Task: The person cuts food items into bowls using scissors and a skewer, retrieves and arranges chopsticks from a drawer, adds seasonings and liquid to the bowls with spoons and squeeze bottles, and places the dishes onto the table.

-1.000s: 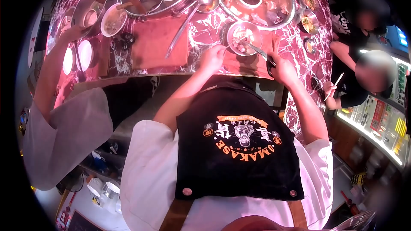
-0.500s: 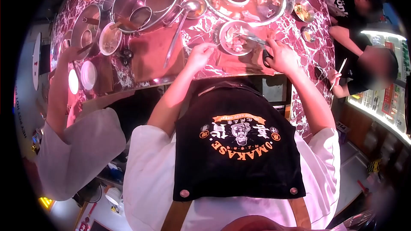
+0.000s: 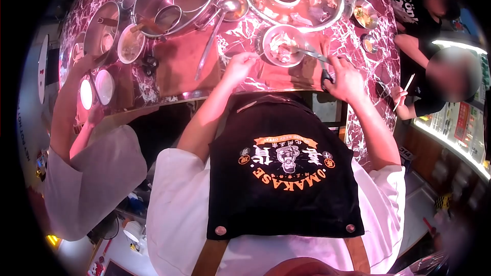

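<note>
My right hand (image 3: 346, 79) grips black-handled scissors (image 3: 314, 55), with the blades reaching left into a small round bowl (image 3: 265, 53). Pale pieces of what looks like meat (image 3: 281, 40) lie in that bowl. The bowl stands at the back of a brown mat (image 3: 286, 74) near the counter edge. Left of the bowl and apart from it, my left hand (image 3: 239, 68) hovers with its fingers curled together; no object shows in it. A long-handled ladle (image 3: 210, 46) lies farther left, its round head over a small dish.
Behind the bowl stands a wide round pan (image 3: 247, 10) of meat pieces. A large steel pot (image 3: 137, 6) is at the back left. Small food bowls (image 3: 364, 16) line the right. Another person's arm (image 3: 65, 97) works at the left; a person with chopsticks (image 3: 404, 91) sits right.
My right hand has shifted slightly right and down, and the scissor blades look closer together. My left hand has barely moved. The co-worker's second hand now shows beside the white dishes.
</note>
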Motion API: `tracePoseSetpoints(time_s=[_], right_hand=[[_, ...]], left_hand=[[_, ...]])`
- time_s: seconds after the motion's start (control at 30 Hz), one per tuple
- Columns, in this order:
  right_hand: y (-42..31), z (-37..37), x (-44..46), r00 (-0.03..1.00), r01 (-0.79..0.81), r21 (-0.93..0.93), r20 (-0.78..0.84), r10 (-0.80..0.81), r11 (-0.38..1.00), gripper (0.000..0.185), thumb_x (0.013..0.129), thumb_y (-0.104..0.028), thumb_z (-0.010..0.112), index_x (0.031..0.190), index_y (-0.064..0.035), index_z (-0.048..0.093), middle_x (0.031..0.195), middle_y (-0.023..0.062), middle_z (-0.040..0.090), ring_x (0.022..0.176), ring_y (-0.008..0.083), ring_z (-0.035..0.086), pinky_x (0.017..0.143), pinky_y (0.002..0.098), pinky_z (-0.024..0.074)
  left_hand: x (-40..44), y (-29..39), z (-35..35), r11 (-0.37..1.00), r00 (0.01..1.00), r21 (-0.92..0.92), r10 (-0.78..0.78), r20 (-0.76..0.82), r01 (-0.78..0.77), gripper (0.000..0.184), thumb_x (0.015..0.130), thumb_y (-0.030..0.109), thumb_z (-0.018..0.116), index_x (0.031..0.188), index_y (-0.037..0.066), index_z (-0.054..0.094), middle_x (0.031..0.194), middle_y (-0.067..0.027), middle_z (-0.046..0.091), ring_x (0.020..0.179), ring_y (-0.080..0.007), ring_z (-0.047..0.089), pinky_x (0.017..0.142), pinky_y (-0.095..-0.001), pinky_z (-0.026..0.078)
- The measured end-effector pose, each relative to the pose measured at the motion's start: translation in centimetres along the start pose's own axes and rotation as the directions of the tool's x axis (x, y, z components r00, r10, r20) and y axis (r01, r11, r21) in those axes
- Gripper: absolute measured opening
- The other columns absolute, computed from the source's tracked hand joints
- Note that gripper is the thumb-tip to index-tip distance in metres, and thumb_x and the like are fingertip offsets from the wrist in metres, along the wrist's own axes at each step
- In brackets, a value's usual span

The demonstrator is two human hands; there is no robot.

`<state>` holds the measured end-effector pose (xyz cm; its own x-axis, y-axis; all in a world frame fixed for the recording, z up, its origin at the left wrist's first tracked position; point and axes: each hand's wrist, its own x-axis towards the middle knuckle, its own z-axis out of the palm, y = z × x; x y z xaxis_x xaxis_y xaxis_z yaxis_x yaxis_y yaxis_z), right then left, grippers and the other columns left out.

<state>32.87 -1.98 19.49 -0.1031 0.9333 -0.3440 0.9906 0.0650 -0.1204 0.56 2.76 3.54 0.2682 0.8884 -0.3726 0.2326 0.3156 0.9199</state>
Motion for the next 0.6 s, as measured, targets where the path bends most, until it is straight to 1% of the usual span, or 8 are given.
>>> tracePoseSetpoints(time_s=[0.07,0.17,0.27,0.3,0.33,0.4,0.53,0.6], right_hand=[[0.0,2.4,1.2,0.998,0.049,0.030,-0.051,-0.047,0.998,0.060,0.075,-0.022,0.071,0.130,-0.0127,0.048,0.112,0.0200,0.061,0.105,0.0390,0.061,0.087,0.0472,0.0513],[0.0,3.6,2.0,0.998,-0.054,0.194,0.047,0.046,0.980,0.052,0.078,-0.006,0.061,0.128,-0.0149,0.051,0.104,0.0217,0.066,0.090,0.0424,0.065,0.079,0.0501,0.0524],[2.7,4.1,0.0,0.997,0.005,0.203,-0.075,0.011,0.979,0.050,0.078,-0.004,0.060,0.127,-0.0149,0.053,0.102,0.0209,0.068,0.088,0.0424,0.065,0.078,0.0505,0.0525],[2.5,2.5,-0.8,0.997,-0.072,0.180,-0.004,0.074,0.981,0.051,0.078,-0.007,0.062,0.127,-0.0142,0.053,0.103,0.0210,0.068,0.089,0.0416,0.066,0.079,0.0495,0.0528],[2.3,1.5,-1.4,0.998,-0.068,0.177,-0.004,0.070,0.982,0.051,0.078,-0.007,0.062,0.127,-0.0142,0.053,0.103,0.0210,0.068,0.089,0.0416,0.066,0.079,0.0495,0.0528],[1.6,0.2,-1.9,0.994,0.025,0.101,-0.113,-0.013,0.995,0.051,0.077,-0.009,0.064,0.127,-0.0134,0.053,0.103,0.0205,0.068,0.091,0.0398,0.066,0.081,0.0486,0.0527],[1.0,1.1,1.0,0.994,-0.094,0.179,0.074,0.082,0.979,0.051,0.077,-0.016,0.064,0.126,-0.0111,0.053,0.101,0.0200,0.069,0.096,0.0375,0.066,0.084,0.0464,0.0519],[1.8,1.8,2.7,0.994,-0.086,0.236,0.091,0.066,0.968,0.053,0.077,-0.028,0.064,0.128,-0.0132,0.054,0.102,0.0214,0.069,0.096,0.0393,0.066,0.083,0.0484,0.0523]], left_hand=[[0.0,0.1,0.5,0.999,1.000,0.037,0.000,0.008,0.000,0.023,0.094,0.012,0.058,0.112,-0.001,0.067,0.092,-0.0069,0.071,0.078,-0.0126,0.062,0.073,-0.0288,0.049],[-0.1,0.7,1.0,0.997,0.998,0.037,-0.062,0.030,0.061,0.022,0.094,0.013,0.058,0.109,0.000,0.068,0.090,-0.0078,0.070,0.080,-0.0131,0.063,0.074,-0.0291,0.050],[-0.1,0.7,1.0,0.962,0.992,0.246,0.127,-0.010,-0.120,0.020,0.094,0.011,0.058,0.107,-0.001,0.067,0.088,-0.0047,0.069,0.077,-0.0115,0.062,0.071,-0.0260,0.048],[-0.5,1.8,0.8,0.939,0.991,0.323,0.131,-0.009,-0.121,0.020,0.093,0.013,0.060,0.107,0.002,0.068,0.095,-0.0114,0.072,0.085,-0.0212,0.068,0.077,-0.0323,0.051],[-1.0,3.2,0.6,0.939,0.991,0.321,0.131,-0.013,-0.120,0.020,0.093,0.013,0.060,0.107,0.002,0.068,0.095,-0.0114,0.072,0.085,-0.0212,0.068,0.077,-0.0323,0.051],[-1.8,5.7,0.2,0.851,0.983,0.508,0.176,-0.044,-0.130,0.021,0.090,0.018,0.056,0.101,0.007,0.070,0.094,-0.0183,0.070,0.092,-0.0360,0.067,0.081,-0.0426,0.052],[-1.1,7.9,-1.0,0.740,0.994,0.672,0.095,-0.057,-0.032,0.021,0.088,0.018,0.054,0.098,0.009,0.071,0.094,-0.0188,0.069,0.093,-0.0383,0.065,0.082,-0.0463,0.052],[-0.4,8.9,-1.5,0.637,0.974,0.755,0.227,0.012,-0.157,0.020,0.089,0.017,0.055,0.098,0.009,0.070,0.091,-0.0176,0.070,0.088,-0.0373,0.067,0.080,-0.0463,0.052]])
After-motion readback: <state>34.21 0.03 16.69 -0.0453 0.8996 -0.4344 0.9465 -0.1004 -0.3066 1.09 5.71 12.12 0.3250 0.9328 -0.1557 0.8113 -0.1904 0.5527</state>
